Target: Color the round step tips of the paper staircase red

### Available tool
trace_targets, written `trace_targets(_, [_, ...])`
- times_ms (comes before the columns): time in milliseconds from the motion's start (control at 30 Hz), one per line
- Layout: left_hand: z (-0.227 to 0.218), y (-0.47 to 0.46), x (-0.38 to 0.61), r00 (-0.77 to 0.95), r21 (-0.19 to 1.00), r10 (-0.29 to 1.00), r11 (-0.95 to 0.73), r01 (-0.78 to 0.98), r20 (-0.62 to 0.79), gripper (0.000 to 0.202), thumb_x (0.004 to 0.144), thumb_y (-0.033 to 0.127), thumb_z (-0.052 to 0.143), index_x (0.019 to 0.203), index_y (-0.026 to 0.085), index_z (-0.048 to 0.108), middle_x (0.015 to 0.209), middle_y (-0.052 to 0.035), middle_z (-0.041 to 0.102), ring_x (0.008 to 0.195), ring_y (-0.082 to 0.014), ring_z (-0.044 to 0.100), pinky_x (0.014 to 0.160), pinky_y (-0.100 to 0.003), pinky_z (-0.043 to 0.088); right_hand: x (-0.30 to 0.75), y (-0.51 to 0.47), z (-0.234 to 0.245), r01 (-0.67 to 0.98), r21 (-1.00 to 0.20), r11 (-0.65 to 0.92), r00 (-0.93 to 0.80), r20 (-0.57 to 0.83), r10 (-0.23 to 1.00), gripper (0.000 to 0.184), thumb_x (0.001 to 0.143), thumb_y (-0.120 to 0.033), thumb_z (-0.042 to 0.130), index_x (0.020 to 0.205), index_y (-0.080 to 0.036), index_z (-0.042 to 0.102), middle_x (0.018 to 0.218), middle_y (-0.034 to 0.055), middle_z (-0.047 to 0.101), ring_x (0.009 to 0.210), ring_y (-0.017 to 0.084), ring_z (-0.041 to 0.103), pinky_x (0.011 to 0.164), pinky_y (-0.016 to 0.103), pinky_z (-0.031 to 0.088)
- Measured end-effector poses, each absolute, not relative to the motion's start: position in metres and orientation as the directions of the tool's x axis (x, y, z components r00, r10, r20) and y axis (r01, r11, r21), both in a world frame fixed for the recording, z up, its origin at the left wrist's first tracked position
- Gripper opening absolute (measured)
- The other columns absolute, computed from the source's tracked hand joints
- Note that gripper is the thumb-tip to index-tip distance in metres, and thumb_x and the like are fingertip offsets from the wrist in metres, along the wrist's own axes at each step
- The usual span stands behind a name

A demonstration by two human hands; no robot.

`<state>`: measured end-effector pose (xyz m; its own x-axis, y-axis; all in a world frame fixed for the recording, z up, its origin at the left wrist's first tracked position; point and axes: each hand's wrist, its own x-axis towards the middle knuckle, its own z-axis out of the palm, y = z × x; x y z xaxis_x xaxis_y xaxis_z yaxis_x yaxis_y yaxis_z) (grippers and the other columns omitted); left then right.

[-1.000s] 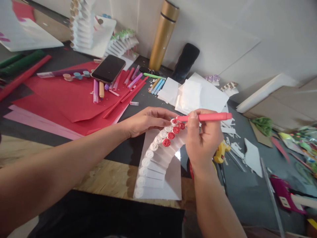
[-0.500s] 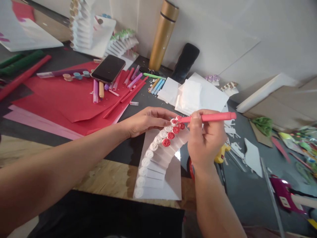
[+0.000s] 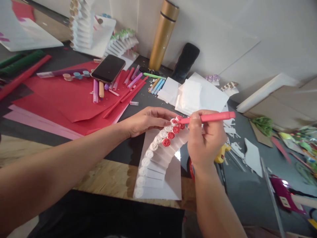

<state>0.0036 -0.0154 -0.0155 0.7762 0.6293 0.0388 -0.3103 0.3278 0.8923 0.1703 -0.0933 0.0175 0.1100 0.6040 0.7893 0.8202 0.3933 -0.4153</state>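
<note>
A white paper model of curved steps stands on a white card in front of me, its rolled step ends white low down and coloured red near the top. My right hand is closed on a pink marker, whose tip touches the topmost roll. My left hand rests against the top left of the model, fingers curled round its upper edge.
Red and pink paper sheets lie at the left with a phone and several markers on them. A gold flask, a black case, white paper squares, a yellow glue gun and scraps surround the model.
The marker has shifted slightly right and tilted a little; its tip stays on the top roll. My left hand has not moved.
</note>
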Motion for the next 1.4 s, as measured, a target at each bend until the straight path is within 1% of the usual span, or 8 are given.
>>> trace_targets(167, [-0.0151, -0.0160, 0.0035, 0.775, 0.898, 0.631, 0.321, -0.302, 0.035, 0.036, 0.080, 0.015, 0.071, 0.116, 0.016, 0.073, 0.113, -0.0090, 0.074, 0.102, -0.0190, 0.068, 0.092, -0.031, 0.051, 0.1702, -0.0936, 0.0172, 0.806, -0.425, 0.413, 0.109, 0.791, 0.603, 0.008, 0.092, -0.025, 0.056, 0.092, -0.019, 0.061, 0.071, -0.0038, 0.061, 0.060, 0.007, 0.056, 0.062, 0.024, 0.047])
trace_targets(467, [-0.0135, -0.0161, 0.0034, 0.771, 0.899, 0.636, 0.321, -0.297, 0.027, 0.035, 0.080, 0.016, 0.070, 0.115, 0.016, 0.073, 0.109, -0.0085, 0.074, 0.100, -0.0195, 0.068, 0.092, -0.032, 0.051, 0.1678, -0.0946, 0.0179, 0.797, -0.427, 0.427, 0.096, 0.788, 0.609, 0.007, 0.091, -0.023, 0.056, 0.091, -0.019, 0.061, 0.071, -0.0036, 0.062, 0.059, 0.007, 0.055, 0.060, 0.023, 0.046])
trace_targets(1067, [-0.0150, -0.0152, 0.0038, 0.777, 0.904, 0.628, 0.304, -0.300, 0.046, 0.037, 0.080, 0.017, 0.070, 0.117, 0.017, 0.072, 0.113, -0.0102, 0.073, 0.103, -0.0210, 0.068, 0.094, -0.035, 0.050, 0.1650, -0.0960, 0.0193, 0.806, -0.422, 0.415, 0.080, 0.773, 0.630, 0.008, 0.092, -0.026, 0.054, 0.091, -0.021, 0.059, 0.071, -0.0041, 0.061, 0.059, 0.008, 0.056, 0.060, 0.024, 0.047])
trace_targets(1267, [-0.0162, -0.0150, 0.0038, 0.781, 0.902, 0.623, 0.309, -0.300, 0.046, 0.035, 0.081, 0.017, 0.070, 0.116, 0.017, 0.073, 0.113, -0.0097, 0.073, 0.104, -0.0209, 0.067, 0.095, -0.035, 0.050, 0.1628, -0.0960, 0.0201, 0.796, -0.422, 0.434, 0.060, 0.769, 0.637, 0.004, 0.091, -0.023, 0.056, 0.091, -0.021, 0.059, 0.073, -0.0040, 0.061, 0.062, 0.007, 0.055, 0.063, 0.023, 0.047])
trace_targets(1400, [-0.0174, -0.0149, 0.0037, 0.778, 0.901, 0.626, 0.307, -0.305, 0.050, 0.035, 0.081, 0.017, 0.071, 0.116, 0.017, 0.073, 0.113, -0.0091, 0.073, 0.103, -0.0201, 0.067, 0.095, -0.033, 0.049, 0.1636, -0.0959, 0.0199, 0.794, -0.417, 0.442, 0.054, 0.773, 0.632, 0.004, 0.091, -0.023, 0.056, 0.091, -0.020, 0.059, 0.073, -0.0042, 0.061, 0.061, 0.007, 0.055, 0.062, 0.023, 0.047])
